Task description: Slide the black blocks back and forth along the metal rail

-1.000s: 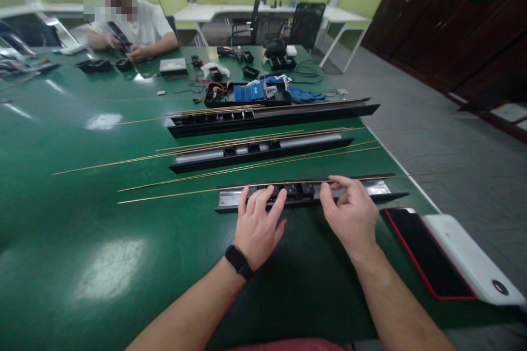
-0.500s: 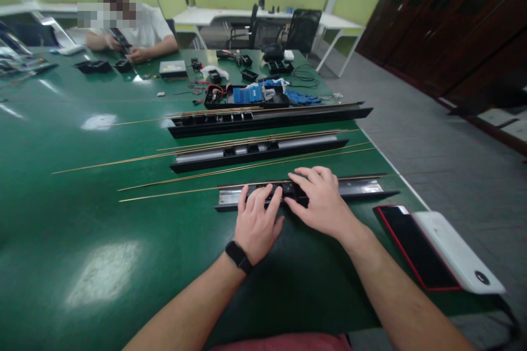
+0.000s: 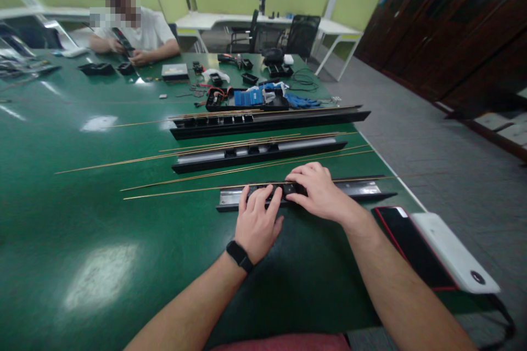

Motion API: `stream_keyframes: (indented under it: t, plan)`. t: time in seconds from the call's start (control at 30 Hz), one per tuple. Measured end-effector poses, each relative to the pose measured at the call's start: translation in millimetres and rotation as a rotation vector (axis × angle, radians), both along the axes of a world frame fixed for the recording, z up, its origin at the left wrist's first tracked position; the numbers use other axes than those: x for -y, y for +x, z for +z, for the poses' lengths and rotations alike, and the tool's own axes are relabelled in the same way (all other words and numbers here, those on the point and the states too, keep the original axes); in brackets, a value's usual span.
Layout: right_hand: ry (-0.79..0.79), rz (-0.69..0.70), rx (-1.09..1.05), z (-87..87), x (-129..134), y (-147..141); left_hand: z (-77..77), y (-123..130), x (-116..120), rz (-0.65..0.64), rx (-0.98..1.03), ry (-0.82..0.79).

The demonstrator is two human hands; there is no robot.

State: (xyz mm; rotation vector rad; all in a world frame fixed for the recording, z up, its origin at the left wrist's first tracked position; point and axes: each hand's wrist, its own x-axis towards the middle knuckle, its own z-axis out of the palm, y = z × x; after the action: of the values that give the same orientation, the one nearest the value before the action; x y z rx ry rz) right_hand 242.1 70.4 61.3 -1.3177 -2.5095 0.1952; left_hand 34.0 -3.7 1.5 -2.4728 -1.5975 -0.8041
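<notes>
Nearest me on the green table lies a black channel rail [image 3: 362, 189] with a shiny inner face. Several small black blocks sit inside it, partly covered by my fingers. My left hand [image 3: 257, 219], with a black band at the wrist, rests its spread fingertips on the blocks left of the rail's middle. Beside it, my right hand [image 3: 317, 189] holds a black block [image 3: 290, 189] between thumb and fingers, still within the rail. A thin brass-coloured rod [image 3: 185, 192] runs along the rail's far edge and passes by my right fingers.
Two more black rails, a middle one [image 3: 304, 152] and a far one [image 3: 308, 120], lie beyond with thin rods. A red-edged phone [image 3: 407, 247] and a white device [image 3: 453, 252] are at right. Across the table a person [image 3: 152, 33] holds a dark object. Blue gloves [image 3: 302, 101] lie farther back.
My right hand's thumb and fingers have closed in around the black block, shifting slightly left. My left hand stays in place on the rail.
</notes>
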Motion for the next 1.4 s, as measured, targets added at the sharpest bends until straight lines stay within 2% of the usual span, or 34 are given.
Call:
stream_keyframes:
  t: [0.3,0.5,0.67,0.77,0.83,0.97,1.03,1.17,1.4]
  plan:
    - [0.004,-0.016,-0.012,-6.6,3,3,0.3,0,-1,-0.002,-0.006,0.0]
    - [0.056,-0.077,-0.069,-0.9,19,4,0.3,0,0,-0.002,-0.017,0.002]
    - [0.181,-0.145,-0.186,1.5,27,19,0.9,0,0,-0.002,-0.027,0.002]
    - [0.292,-0.253,-0.286,-5.7,23,33,0.8,0,0,0.001,-0.039,0.001]
    - [0.336,-0.398,-0.34,-14.1,19,41,0.6,0,1,0.004,-0.042,-0.004]
    - [0.348,-0.706,-0.422,-32.4,18,50,0.1,1,1,0.009,-0.043,-0.001]
    - [0.309,-0.793,-0.445,-38.5,20,52,-0.1,1,1,0.01,-0.042,0.006]
    - [0.225,-0.858,-0.414,-41.5,22,52,-0.2,0,1,0.009,-0.041,0.011]
    - [0.213,-0.882,-0.388,-40.8,23,51,0.0,1,2,0.005,-0.039,0.011]
